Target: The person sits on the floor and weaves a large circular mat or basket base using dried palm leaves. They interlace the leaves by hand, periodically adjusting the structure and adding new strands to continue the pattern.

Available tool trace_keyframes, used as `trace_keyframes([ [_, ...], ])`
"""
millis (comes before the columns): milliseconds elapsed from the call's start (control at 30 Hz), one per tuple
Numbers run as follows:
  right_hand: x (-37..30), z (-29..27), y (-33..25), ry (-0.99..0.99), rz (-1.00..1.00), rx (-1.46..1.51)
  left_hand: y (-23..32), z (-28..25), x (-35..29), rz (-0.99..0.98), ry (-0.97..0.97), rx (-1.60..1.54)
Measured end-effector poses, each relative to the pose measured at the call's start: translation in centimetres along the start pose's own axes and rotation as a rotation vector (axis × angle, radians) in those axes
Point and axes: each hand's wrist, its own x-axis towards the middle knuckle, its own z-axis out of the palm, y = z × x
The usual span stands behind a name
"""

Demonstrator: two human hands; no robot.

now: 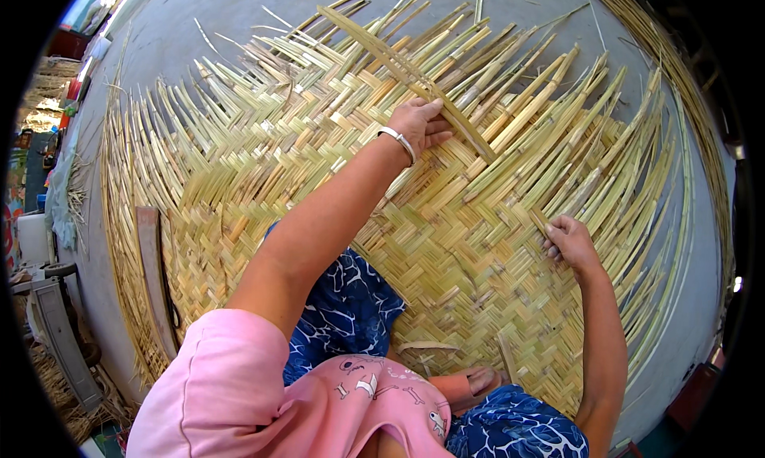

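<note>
A large mat (470, 251) of flattened yellow-green reed strips, woven in a herringbone pattern, lies on the floor under me. My left hand (418, 129), with a silver bracelet at the wrist, reaches to the far middle of the weave. Its thumb and fingers close on a long flat reed strip (390, 62) that slants over the loose strip ends. Farther right and nearer to me, my right hand (569, 243) pinches the end of another reed strip (539, 217) at the edge of the woven part. Unwoven ends fan out at the far and right sides.
A long wooden slat (151, 275) lies along the mat's left side. Loose reed pieces (430, 345) are near my foot (480, 381), which rests on the mat. Bundled long reeds (677, 67) curve along the far right. Grey concrete floor (542, 0) surrounds the mat; a metal-framed object (64, 338) stands left.
</note>
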Motion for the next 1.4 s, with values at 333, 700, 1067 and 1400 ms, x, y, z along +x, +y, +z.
trace_keyframes([
  [333, 0.3, 0.0, 0.1, 0.139, -0.260, -0.328, -0.2, -1.3, 0.6, -0.015, -0.127, -0.009],
  [700, 0.7, 0.6, -1.6, 0.219, -0.359, -0.484, 0.6, -0.3, 0.6, -0.043, -0.081, 0.059],
  [1067, 2.3, 1.8, -1.1, 0.212, -0.331, -0.242, 1.6, -0.6, 0.9, 0.093, 0.151, 0.130],
  [1400, 2.2, 2.2, -3.1, 0.062, -0.179, 0.015, 2.5, -1.8, 1.3, 0.159, 0.161, 0.074],
])
